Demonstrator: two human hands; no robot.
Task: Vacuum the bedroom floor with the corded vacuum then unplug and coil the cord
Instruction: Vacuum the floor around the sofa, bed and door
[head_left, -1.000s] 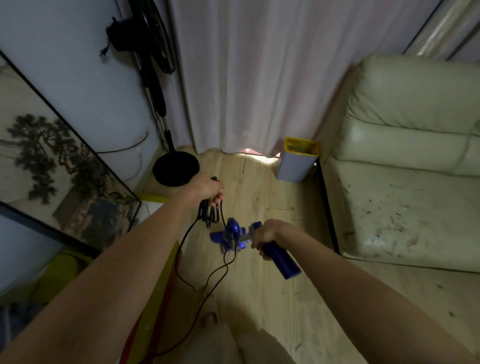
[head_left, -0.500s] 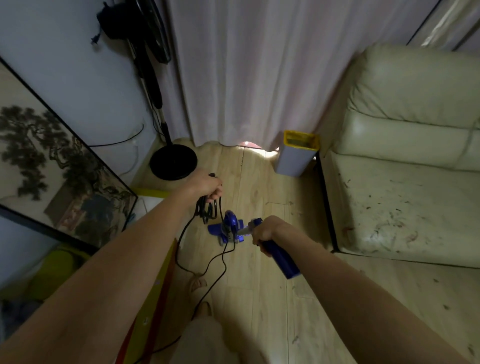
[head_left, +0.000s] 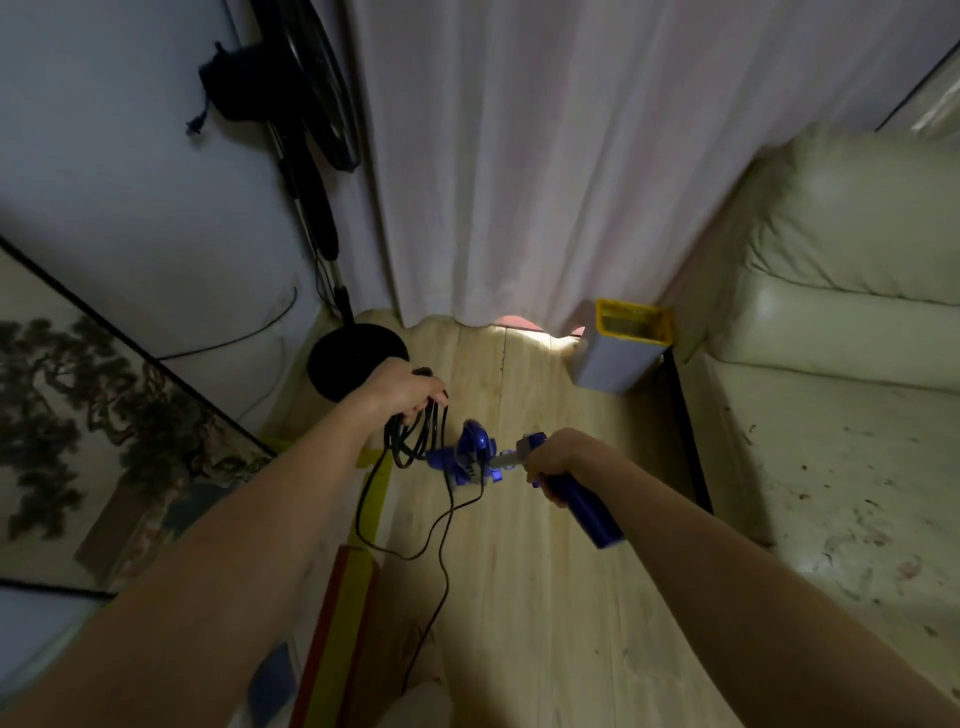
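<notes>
Since the earlier frame both hands sit slightly lower and the fan's head shows more fully. Left hand (head_left: 402, 387) grips black cord (head_left: 415, 441) loops above the floor (head_left: 519, 597); right hand (head_left: 558, 457) clasps the blue vacuum (head_left: 475, 457) handle. Beyond stand the fan (head_left: 322, 208), yellow-rimmed bin (head_left: 618, 358) and sofa (head_left: 831, 364).

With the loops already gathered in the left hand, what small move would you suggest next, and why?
Probably draw one more loop of the black cord up into the left hand: it already holds several loops, but a long slack stretch trails over the floor. The right hand steadies the vacuum by its handle.
</notes>
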